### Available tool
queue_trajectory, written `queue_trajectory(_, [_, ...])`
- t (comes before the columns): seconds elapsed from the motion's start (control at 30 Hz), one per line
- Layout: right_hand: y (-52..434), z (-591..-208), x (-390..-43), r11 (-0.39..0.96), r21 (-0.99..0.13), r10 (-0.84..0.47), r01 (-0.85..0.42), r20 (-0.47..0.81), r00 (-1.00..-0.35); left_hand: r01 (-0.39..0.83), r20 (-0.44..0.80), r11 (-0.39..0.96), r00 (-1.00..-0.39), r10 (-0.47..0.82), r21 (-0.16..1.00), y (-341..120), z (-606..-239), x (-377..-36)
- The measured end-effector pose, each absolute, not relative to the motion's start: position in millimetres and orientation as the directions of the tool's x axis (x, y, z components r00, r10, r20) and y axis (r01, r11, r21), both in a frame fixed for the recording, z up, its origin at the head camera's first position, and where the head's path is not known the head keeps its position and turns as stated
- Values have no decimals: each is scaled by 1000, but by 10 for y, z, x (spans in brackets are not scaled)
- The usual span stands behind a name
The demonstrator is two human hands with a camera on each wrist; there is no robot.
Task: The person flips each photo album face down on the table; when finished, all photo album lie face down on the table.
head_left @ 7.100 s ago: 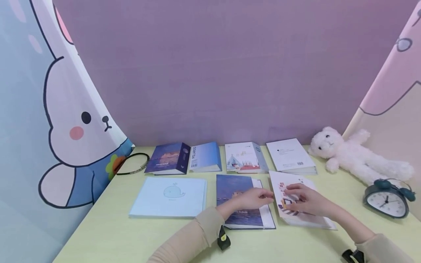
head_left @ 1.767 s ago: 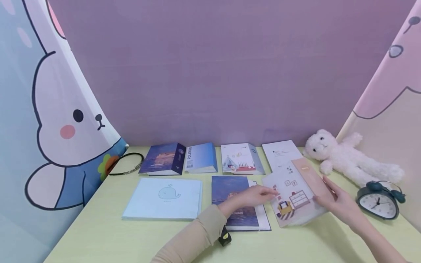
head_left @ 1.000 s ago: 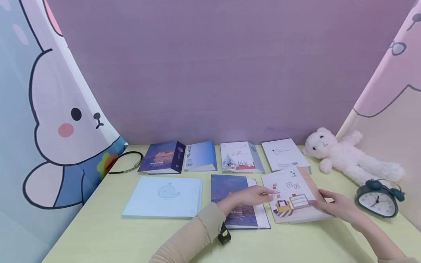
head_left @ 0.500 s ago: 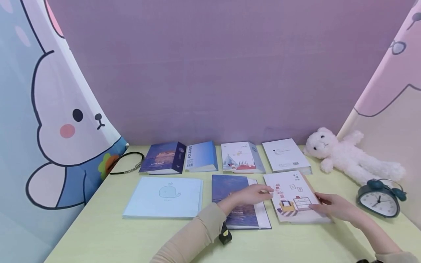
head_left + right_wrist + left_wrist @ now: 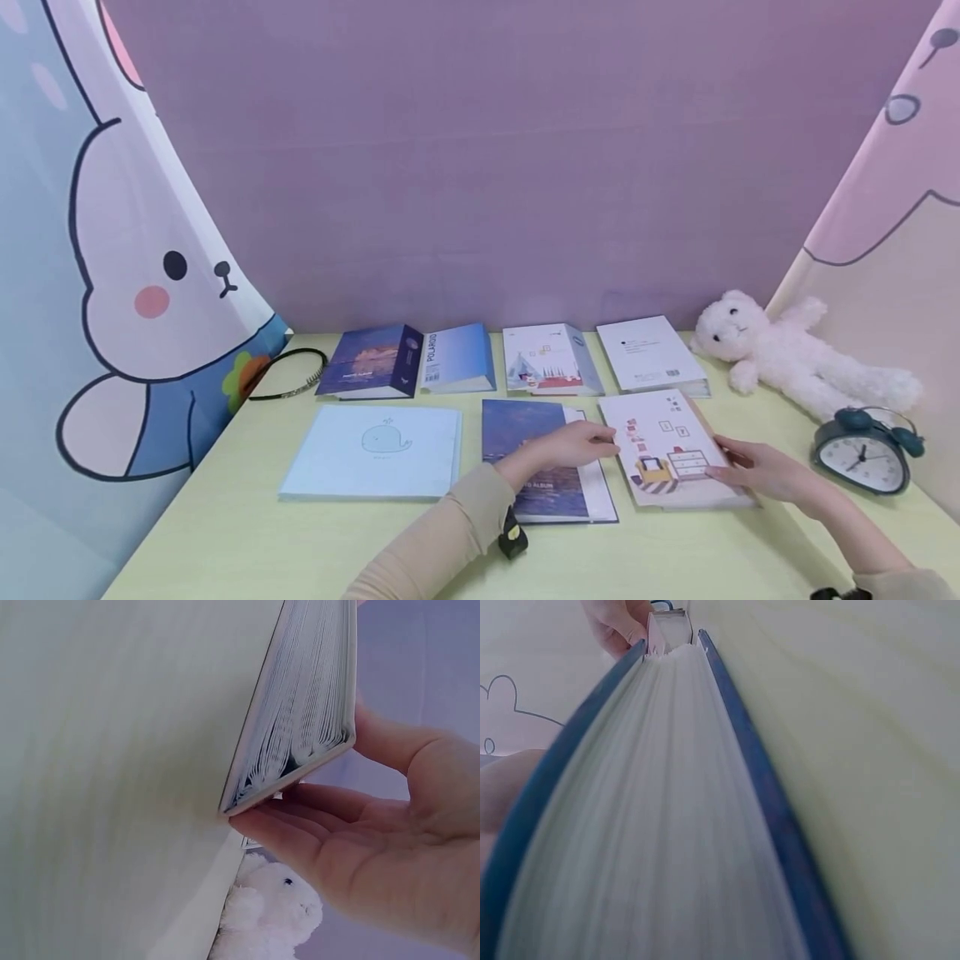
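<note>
Seven albums laid out on the pale green table (image 5: 247, 533), and both hands are busy with the front-right one. That pink album (image 5: 670, 450) with the little room drawing lies flat on the table, just right of the dark blue album (image 5: 542, 458) and in front of the white book (image 5: 651, 354). Right hand (image 5: 757, 471) is at its right edge, fingers (image 5: 300, 825) pretty straight and loose against the page block, thumb over the cover, so more steadying than a real clamp. Left hand (image 5: 573, 446) rests flat on the dark blue album, relaxed fingertips reaching the pink album's left edge, holding nothing. Off to the right there's a white teddy (image 5: 795, 354) and a dark alarm clock (image 5: 862, 454).
</note>
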State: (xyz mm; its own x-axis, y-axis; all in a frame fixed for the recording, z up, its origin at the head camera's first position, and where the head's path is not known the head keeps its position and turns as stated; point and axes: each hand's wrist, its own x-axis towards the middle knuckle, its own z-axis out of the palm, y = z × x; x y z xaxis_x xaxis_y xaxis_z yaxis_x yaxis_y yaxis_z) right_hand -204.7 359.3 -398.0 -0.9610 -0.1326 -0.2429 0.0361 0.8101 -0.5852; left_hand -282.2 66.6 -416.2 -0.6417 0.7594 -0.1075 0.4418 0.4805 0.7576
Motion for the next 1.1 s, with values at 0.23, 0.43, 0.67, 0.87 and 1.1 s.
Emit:
queue_trajectory(0.23, [3575,-3944,-2051,801,-595,-136,67,-291,-947,461,-116,494,-634,764,737,677,-4168,-2830])
queue_trajectory(0.43, [3553,-3944,-1999,816,-577,-139,39,-261,-955,503,-112,506,-623,774,701,687,-4172,-2846])
queue_trajectory(0.67, [3545,-3972,-2003,815,-579,-135,22,-227,-964,560,-97,523,-617,781,643,705,-4193,-2865])
queue_trajectory(0.87, [3548,-4000,-2031,801,-599,-145,9,-208,-967,583,-88,534,-621,779,613,714,-4230,-2872])
queue_trajectory(1.1, [3590,-3956,-2064,825,-565,-152,0,-221,-963,600,-69,527,-618,783,603,730,-4223,-2852])
